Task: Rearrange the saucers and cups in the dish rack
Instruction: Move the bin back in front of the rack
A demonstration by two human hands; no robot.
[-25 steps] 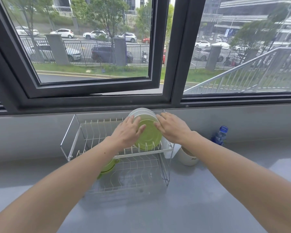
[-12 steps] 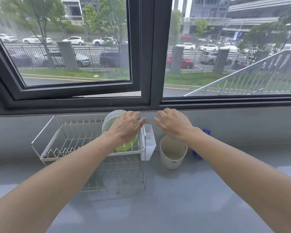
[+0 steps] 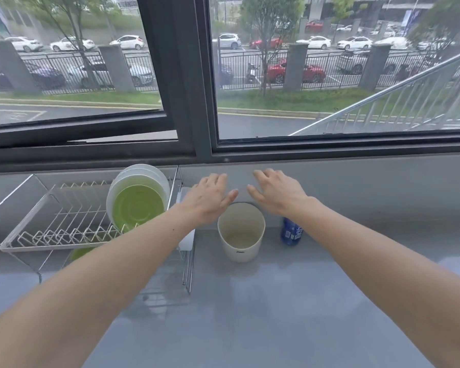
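A two-tier wire dish rack stands on the grey counter at the left. Green and white saucers stand upright at the right end of its upper tier. A green cup shows partly on the lower tier, under my left forearm. My left hand hovers right of the rack, fingers apart, holding nothing. My right hand hovers beside it, also spread and empty. Both hands are above a cream cup that stands on the counter.
A white holder hangs on the rack's right side. A blue bottle stands right of the cream cup, partly behind my right wrist. The window sill and dark frame run along the back.
Both hands have left the saucers and moved right, over the cream cup. The saucers stay upright in the rack. The view has shifted right.
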